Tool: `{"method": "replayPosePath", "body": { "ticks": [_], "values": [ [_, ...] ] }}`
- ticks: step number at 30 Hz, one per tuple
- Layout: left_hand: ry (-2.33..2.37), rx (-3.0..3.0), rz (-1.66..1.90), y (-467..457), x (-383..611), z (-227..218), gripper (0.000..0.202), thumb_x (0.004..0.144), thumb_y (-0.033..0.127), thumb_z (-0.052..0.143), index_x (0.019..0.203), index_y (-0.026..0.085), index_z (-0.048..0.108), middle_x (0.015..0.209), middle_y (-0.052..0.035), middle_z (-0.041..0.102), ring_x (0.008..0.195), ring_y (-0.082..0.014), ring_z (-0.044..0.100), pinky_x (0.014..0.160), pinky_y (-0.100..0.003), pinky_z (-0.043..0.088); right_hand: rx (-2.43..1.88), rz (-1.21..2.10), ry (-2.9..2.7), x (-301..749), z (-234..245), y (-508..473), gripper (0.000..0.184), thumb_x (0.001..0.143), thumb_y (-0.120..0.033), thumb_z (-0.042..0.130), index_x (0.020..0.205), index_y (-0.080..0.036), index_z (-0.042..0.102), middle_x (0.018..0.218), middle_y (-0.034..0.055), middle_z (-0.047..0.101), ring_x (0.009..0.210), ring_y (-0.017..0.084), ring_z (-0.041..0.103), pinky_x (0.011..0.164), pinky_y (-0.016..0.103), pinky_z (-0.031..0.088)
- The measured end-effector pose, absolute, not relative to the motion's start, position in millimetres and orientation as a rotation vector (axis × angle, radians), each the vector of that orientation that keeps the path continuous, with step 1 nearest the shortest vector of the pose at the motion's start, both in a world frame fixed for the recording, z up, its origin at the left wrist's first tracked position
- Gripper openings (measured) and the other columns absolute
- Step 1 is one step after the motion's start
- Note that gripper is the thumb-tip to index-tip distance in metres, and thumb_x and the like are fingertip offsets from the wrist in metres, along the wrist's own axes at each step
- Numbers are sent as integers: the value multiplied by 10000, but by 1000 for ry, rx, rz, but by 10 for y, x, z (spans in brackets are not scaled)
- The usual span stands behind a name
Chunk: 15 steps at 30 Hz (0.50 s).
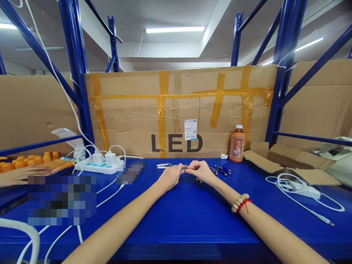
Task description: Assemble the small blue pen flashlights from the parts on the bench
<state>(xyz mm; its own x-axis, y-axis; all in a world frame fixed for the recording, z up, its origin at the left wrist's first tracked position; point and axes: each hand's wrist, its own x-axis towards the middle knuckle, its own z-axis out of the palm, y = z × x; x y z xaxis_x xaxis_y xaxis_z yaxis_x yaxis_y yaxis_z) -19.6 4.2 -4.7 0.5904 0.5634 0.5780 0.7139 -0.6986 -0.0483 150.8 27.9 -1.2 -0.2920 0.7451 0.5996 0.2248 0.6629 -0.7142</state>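
Both my hands meet near the far middle of the blue table (176, 220). My left hand (171, 176) and my right hand (200, 169) are closed in pinches on the two ends of a small dark metal part (184, 168) held between them just above the tabletop. Several similar small metal pieces (221, 170) lie scattered to the right of my right hand, and a few silvery ones (164, 165) lie just behind my left hand. A bead bracelet with a red string (240, 202) sits on my right wrist.
A taped cardboard wall marked LED (178, 110) closes the back. An orange drink bottle (237, 143) stands at the right, beside an open cardboard box (286, 161) and a white cable (299, 194). A white power strip with chargers (100, 163) and orange parts (30, 160) sit left.
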Motion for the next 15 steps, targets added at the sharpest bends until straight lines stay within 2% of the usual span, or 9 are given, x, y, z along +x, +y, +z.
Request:
{"method": "replayPosePath", "body": {
  "ticks": [4, 15],
  "values": [
    [-1082, -2525, -721, 60, -181, -41, 176, 894, 224, 266, 945, 165, 424, 903, -63, 593, 814, -175, 563, 695, -279, 440, -797, 649, -1826, 1514, -52, 318, 314, 533, -433, 670, 573, -125, 623, 595, 14, 569, 490, 77, 455, 467, 222, 365],
    [-1187, -2546, -655, 50, -149, -7, 188, 899, 249, 267, 980, 182, 423, 920, -51, 598, 849, -169, 571, 707, -268, 433, -884, 561, -1872, 1537, -72, 351, 322, 600, -453, 614, 632, -138, 671, 633, 44, 611, 571, 126, 525, 491, 229, 392]
  ]
}}
